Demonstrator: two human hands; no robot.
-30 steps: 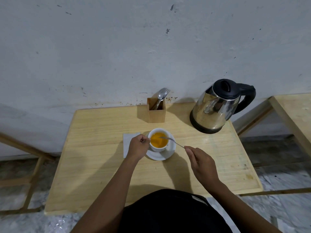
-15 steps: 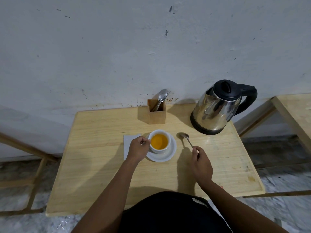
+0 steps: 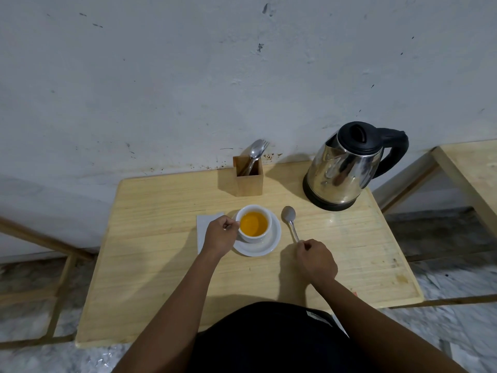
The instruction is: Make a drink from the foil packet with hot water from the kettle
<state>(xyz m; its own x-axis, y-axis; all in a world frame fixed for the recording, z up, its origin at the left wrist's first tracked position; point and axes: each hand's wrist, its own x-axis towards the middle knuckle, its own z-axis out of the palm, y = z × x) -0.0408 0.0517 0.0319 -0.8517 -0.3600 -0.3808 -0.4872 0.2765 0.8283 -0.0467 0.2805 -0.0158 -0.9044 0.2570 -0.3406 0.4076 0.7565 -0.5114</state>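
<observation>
A white sheet [image 3: 201, 224] lies flat on the wooden table [image 3: 150, 251], partly under the left hand [image 3: 219, 235]. That hand's curled fingers grip the left side of a white cup [image 3: 255, 238], and the hand hides the handle. The cup, full of orange drink, stands on a white saucer [image 3: 269, 246] at mid-table. Beyond it, a wooden holder [image 3: 248, 181] keeps cutlery [image 3: 256, 150] upright at the wall [image 3: 188, 90]. Just right of the saucer lies a teaspoon [image 3: 289, 218], bowl pointing away, its handle end pinched by the right hand [image 3: 316, 261]. The steel kettle [image 3: 344, 170], black lid closed, stands at the far right corner, well apart from the cup. A second table [image 3: 473, 168] shows at right.
</observation>
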